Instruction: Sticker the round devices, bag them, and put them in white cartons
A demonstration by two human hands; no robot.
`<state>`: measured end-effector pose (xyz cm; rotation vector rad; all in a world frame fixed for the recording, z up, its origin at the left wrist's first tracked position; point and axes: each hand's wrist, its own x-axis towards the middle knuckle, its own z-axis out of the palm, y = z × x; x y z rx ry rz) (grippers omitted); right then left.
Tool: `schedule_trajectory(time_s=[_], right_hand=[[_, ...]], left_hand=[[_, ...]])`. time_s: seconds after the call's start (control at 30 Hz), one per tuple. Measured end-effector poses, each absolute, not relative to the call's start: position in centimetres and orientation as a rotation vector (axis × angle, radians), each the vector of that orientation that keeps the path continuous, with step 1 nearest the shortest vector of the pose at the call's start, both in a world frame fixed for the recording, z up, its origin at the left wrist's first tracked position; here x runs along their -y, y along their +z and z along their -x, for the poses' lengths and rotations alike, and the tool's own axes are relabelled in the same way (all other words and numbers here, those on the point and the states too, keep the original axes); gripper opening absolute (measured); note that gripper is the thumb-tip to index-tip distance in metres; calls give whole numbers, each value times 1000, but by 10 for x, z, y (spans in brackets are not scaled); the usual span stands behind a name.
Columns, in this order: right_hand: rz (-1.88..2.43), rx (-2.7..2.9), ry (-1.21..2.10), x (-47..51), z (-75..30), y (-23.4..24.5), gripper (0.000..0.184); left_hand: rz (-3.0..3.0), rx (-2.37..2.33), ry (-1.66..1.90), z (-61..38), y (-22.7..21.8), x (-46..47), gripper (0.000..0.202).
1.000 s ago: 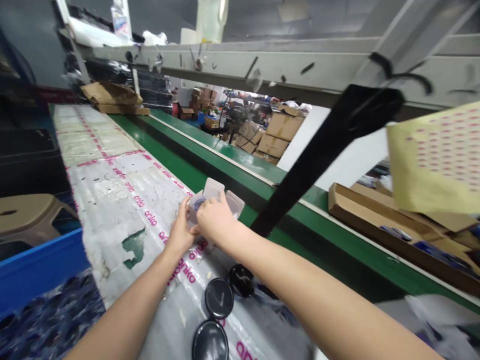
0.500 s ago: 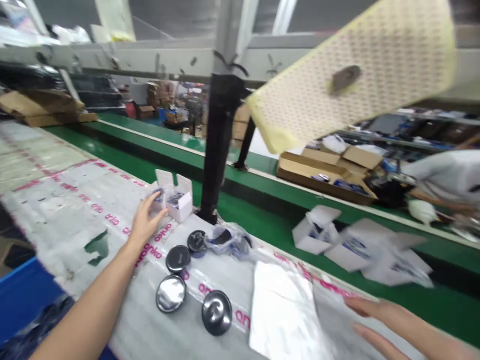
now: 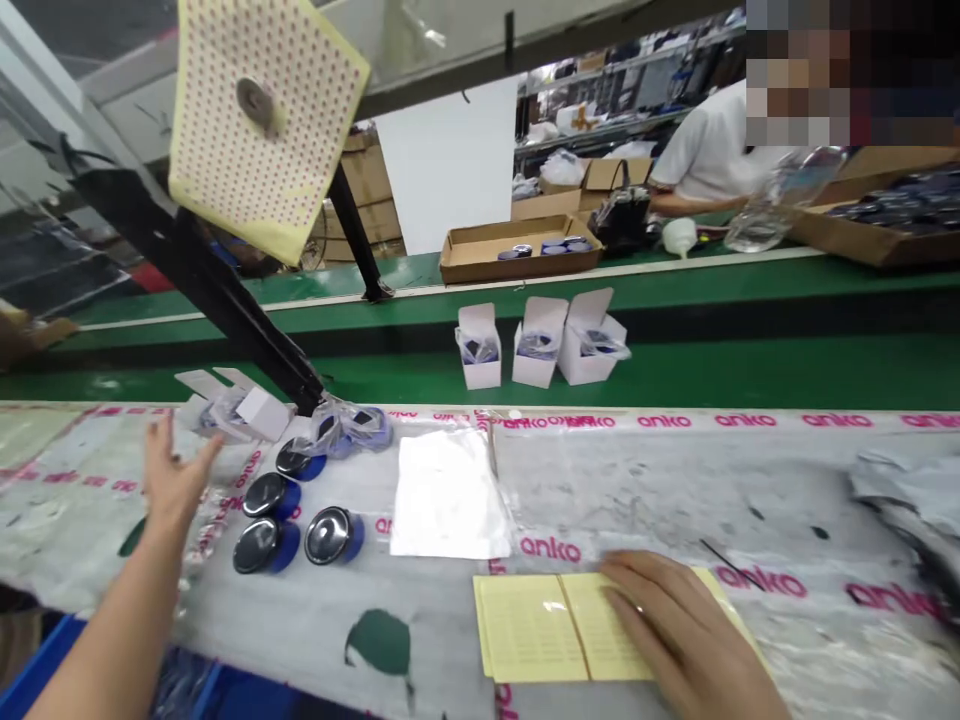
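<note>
My left hand [image 3: 174, 468] is open, thumb and fingers spread, close beside small white boxes [image 3: 259, 412] with raised flaps and plastic-wrapped things inside. Whether its fingertips touch the nearest box I cannot tell. Flat on a stack of yellow printed sheets [image 3: 525, 625] rests my right hand [image 3: 675, 625], fingers stretched out. A brown band crosses the stack. Between my hands stand several round blue items with shiny black tops [image 3: 328, 535]. Behind them lie blue items in clear plastic bags [image 3: 352, 425], and to their right a stack of white bags or sheets [image 3: 446, 500].
Three open white boxes [image 3: 536, 345] stand on the green conveyor [image 3: 690, 370]. Beyond is a cardboard tray [image 3: 480, 262] with blue items. A dark post [image 3: 202, 270] and a hanging yellow dotted sheet [image 3: 255, 170] rise at left. Across the line sits a person in a white sleeve [image 3: 701, 150].
The view has swung right. My right hand now lies on the yellow sheets, which were out of view before. My left hand stays by the white boxes, fingers spread.
</note>
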<state>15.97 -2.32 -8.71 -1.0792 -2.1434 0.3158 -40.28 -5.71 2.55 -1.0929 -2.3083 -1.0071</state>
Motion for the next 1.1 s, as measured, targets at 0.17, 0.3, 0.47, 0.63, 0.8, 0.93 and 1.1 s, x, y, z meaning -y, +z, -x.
schedule_trajectory(time_s=[0.17, 0.3, 0.47, 0.63, 0.8, 0.93, 1.1], right_hand=[[1036, 2147, 374, 23, -159, -79, 18], [1024, 2205, 451, 10, -164, -63, 20], [1141, 2385, 522, -12, -173, -39, 20], [1138, 2540, 587, -7, -164, -22, 10], [1041, 2604, 495, 2, -168, -40, 23], [932, 2442, 480, -8, -190, -64, 23], [988, 2345, 456, -11, -210, -71, 27]], left_hand=[[1187, 2191, -1255, 285, 64, 84, 25], [1609, 2305, -1177, 216, 48, 100, 21], [1850, 2343, -1204, 166, 6, 96, 34], [2646, 2065, -946, 110, -18, 77, 19], [2080, 2019, -1282, 131, -18, 87, 17], [1306, 2156, -1331, 183, -29, 108, 73], [1218, 2424, -1740, 197, -45, 113, 87]])
